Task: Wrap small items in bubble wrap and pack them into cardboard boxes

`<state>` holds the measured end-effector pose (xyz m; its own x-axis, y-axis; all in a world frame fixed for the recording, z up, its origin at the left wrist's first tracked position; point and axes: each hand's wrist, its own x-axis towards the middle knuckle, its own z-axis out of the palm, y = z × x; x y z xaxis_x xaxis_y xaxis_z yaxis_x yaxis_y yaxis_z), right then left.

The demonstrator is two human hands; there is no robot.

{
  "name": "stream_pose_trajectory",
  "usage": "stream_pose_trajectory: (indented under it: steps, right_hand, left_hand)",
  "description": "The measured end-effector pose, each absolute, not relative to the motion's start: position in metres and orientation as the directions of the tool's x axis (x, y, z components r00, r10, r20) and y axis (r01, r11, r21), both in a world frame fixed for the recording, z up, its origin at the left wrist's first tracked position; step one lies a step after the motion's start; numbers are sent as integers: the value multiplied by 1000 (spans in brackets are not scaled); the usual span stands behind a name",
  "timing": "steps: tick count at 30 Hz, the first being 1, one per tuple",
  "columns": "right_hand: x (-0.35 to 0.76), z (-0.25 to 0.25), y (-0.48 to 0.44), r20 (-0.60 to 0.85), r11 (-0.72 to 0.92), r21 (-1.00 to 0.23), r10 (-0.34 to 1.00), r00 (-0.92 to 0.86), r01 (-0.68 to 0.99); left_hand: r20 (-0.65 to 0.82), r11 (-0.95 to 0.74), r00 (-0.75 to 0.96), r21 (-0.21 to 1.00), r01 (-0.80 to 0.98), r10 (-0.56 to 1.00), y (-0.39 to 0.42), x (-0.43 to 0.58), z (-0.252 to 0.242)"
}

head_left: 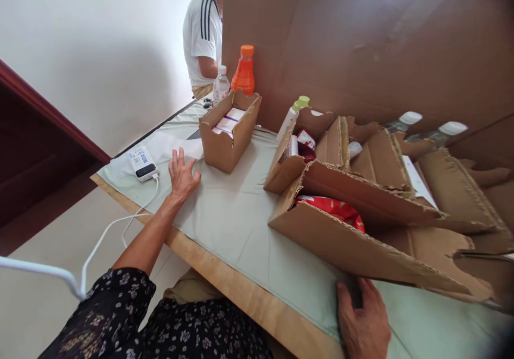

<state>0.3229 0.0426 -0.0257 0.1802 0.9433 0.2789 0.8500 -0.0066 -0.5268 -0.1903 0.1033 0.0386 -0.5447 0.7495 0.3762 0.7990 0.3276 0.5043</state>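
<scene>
My left hand (182, 177) is over the cloth-covered table with its fingers spread and nothing in them. It lies between a white power bank-like device (146, 171) with a cable plugged in and a small cardboard box (220, 152) holding white and purple packs (228, 124). Thin white plastic (171, 144) lies just beyond its fingertips. At the near side, my right hand (363, 319) is down by the table, thumb and fingers apart. Its fingertips are close to the bottom edge of a long cardboard box (341, 241) with a red packet (331, 209) inside; whether they touch it is unclear.
Several cardboard compartments (375, 155) stand on the right, with clear bottles (445, 133) behind them. An orange bottle (243, 72) and a water bottle (221, 84) stand at the back. A tall cardboard panel (361, 43) rises behind. A person in a white shirt (201, 32) is beyond the table.
</scene>
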Motion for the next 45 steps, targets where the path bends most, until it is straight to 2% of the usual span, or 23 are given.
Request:
stream_pose_trajectory:
  steps: [4,8,11,14,16,19,21,23,25,27,30,34,38,40,43,45]
  right_hand:
    - [323,-25,44,283,-8,-521,942,181,854]
    - [324,-27,46,300,17,-531,939,170,847]
    - [321,-25,46,319,28,-562,929,185,827]
    - [314,-14,41,364,41,-632,897,250,774]
    - [308,1,32,441,64,-674,834,331,736]
    - [294,26,7,538,126,-707,734,414,696]
    - [279,40,-13,509,189,-745,780,363,639]
    - [261,49,-31,414,249,-807,885,213,535]
    - [242,52,-42,298,255,-874,954,40,413]
    - [229,48,-46,180,188,-932,982,-54,311]
    - [226,37,-48,46,48,-980,999,-17,193]
    - [243,33,-53,-14,-24,-995,994,111,93]
    - [253,40,-56,-60,-62,-997,997,53,39]
    - [252,39,-56,-121,-123,-992,991,59,24]
    - [251,29,-55,-210,-201,-977,963,167,-72]
    - [253,22,-54,-247,-198,-961,928,281,-192]
  left_hand:
    - [391,308,-571,558,771,722,110,-200,42]
    - [552,213,-619,626,750,559,93,-200,61]
    - [679,41,-607,652,757,414,65,-186,85]
    - [632,-204,-691,772,602,351,33,-160,113]
    - [516,-325,-751,853,407,411,13,-139,128]
    - [331,-326,-725,933,155,604,-10,-104,137]
    - [259,-249,-626,963,107,735,-19,-76,133]
    - [226,-176,-464,973,150,857,-24,-44,123]
    - [217,-164,-251,962,216,943,-28,-9,113]
    - [216,-200,-36,946,256,976,-31,23,104]
    - [235,-280,173,904,322,956,-36,51,98]
    - [229,-344,290,820,456,929,-40,56,94]
    - [166,-396,460,791,467,873,-47,63,87]
    - [163,-423,487,762,491,858,-49,70,84]
    - [176,-472,479,635,612,860,-48,73,81]
    - [180,-496,481,533,685,858,-45,66,81]
